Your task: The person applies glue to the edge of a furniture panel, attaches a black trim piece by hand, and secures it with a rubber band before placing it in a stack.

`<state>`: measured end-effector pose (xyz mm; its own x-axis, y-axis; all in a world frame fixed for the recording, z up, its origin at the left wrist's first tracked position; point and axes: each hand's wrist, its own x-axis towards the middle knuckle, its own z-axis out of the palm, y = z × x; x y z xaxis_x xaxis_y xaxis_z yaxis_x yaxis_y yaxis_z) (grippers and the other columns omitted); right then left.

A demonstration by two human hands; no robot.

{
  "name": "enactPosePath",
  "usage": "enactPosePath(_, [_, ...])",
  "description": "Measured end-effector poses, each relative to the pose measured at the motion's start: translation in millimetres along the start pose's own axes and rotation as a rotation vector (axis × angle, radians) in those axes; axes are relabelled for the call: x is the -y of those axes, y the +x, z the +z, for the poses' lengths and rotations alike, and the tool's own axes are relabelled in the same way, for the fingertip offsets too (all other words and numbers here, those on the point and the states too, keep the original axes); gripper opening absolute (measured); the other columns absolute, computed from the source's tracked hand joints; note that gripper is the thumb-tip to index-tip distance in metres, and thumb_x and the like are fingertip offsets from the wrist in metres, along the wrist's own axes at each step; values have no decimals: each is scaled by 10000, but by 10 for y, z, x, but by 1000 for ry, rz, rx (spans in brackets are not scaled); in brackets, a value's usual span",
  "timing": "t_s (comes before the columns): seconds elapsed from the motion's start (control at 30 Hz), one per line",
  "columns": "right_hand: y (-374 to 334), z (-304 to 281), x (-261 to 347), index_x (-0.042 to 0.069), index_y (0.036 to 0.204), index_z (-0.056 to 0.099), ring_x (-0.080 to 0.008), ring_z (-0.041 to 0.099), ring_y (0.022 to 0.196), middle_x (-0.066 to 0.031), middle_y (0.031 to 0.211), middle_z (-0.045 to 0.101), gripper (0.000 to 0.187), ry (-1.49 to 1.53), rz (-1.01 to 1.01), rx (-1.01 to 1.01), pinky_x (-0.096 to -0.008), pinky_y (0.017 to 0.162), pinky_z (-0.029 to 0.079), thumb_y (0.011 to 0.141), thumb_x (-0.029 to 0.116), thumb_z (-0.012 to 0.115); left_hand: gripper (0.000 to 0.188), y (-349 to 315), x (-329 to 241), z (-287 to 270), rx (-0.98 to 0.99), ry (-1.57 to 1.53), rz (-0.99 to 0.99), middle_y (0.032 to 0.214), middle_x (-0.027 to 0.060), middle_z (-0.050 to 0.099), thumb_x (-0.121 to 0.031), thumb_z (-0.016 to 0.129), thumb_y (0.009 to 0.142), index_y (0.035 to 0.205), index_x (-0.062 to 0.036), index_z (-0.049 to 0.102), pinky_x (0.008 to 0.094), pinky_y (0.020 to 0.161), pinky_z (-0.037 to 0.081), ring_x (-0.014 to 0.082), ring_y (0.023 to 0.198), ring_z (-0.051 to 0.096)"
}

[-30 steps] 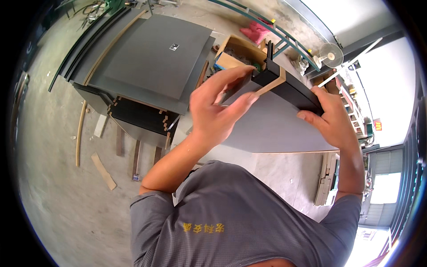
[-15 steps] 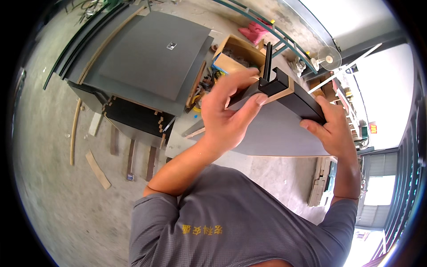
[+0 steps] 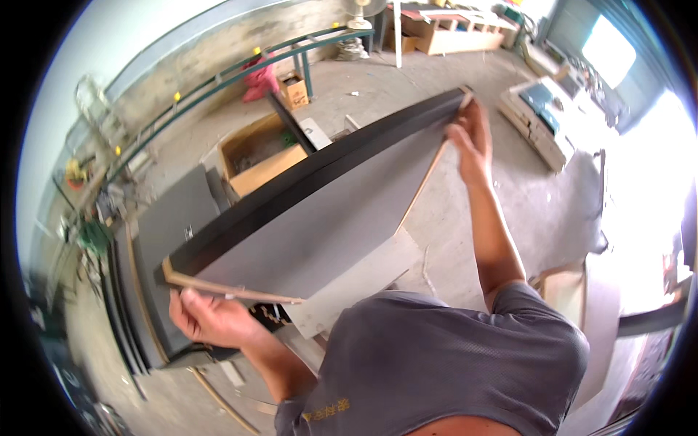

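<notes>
A large grey panel (image 3: 313, 225) with pale wood-coloured cut edges lies tilted in front of me. Along its far side runs a long black edge strip (image 3: 320, 171), from the lower left up to the upper right. My left hand (image 3: 211, 320) is closed at the panel's left corner, its thumb up against the pale edge and its other fingers curled below. At the opposite end, my right hand (image 3: 472, 145) grips the right corner, with part of its fingers hidden behind the strip. Beneath the panel shows a pale board (image 3: 349, 283).
Beyond the strip stands an open cardboard box (image 3: 265, 174) beside a narrow black bar (image 3: 289, 122). More grey panels (image 3: 174, 211) are stacked at the left. A green metal frame (image 3: 240, 73) runs along the wall, and a pallet-like stack (image 3: 538, 120) sits at the right.
My view has swung to the right. My hands, close together at one end of the black strip before, are now far apart at opposite corners of the panel.
</notes>
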<state>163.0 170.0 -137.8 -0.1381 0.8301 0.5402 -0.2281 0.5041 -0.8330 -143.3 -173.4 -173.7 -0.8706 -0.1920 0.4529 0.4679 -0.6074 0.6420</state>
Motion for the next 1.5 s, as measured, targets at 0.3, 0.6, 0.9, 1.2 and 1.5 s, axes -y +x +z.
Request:
enactPosePath(0.3, [81, -171, -446, -56, 1320, 611, -90, 642, 926, -55, 1120, 685, 531, 535, 1, -93, -239, 845, 542, 822, -96, 791, 253, -290, -437, 564, -53, 370, 101, 606, -57, 405, -210, 640, 1034, 875, -22, 584, 195, 602, 388, 30, 539, 347])
enactPosePath(0.6, [193, -317, -498, -28, 1289, 599, -189, 587, 1234, -113, 1320, 603, 527, 677, -90, 105, -318, 1037, 487, 816, -30, 832, 383, -369, -619, 694, -155, 573, 122, 1176, 215, 654, -245, 614, 1038, 1213, 93, 572, 361, 952, 571, 280, 1084, 679])
enactPosePath(0.9, [302, -369, -589, -2, 1200, 658, -249, 699, 1127, -160, 1240, 708, 488, 622, -304, 63, -347, 940, 563, 780, 101, 884, 643, -395, -879, 1931, 1334, 1433, 311, 807, 152, 640, -599, 781, 810, 972, 5, 631, 409, 685, 494, 324, 726, 623])
enactPosePath(1.2, [279, -360, -673, -12, 1170, 647, -332, 739, 1035, -227, 1183, 710, 457, 512, -352, 98, -347, 803, 606, 772, 49, 864, 632, -452, -797, 1979, 1339, 1416, 509, 728, 163, 566, -612, 730, 850, 899, -1, 578, 444, 599, 419, 391, 657, 546])
enactPosePath(1.5, [269, -374, -675, -35, 1164, 638, -366, 733, 1057, -248, 1082, 732, 458, 481, -388, 121, -358, 773, 604, 775, 37, 869, 594, -478, -810, 1980, 1360, 1386, 516, 761, 165, 591, -581, 738, 854, 925, -8, 594, 456, 629, 431, 408, 695, 565])
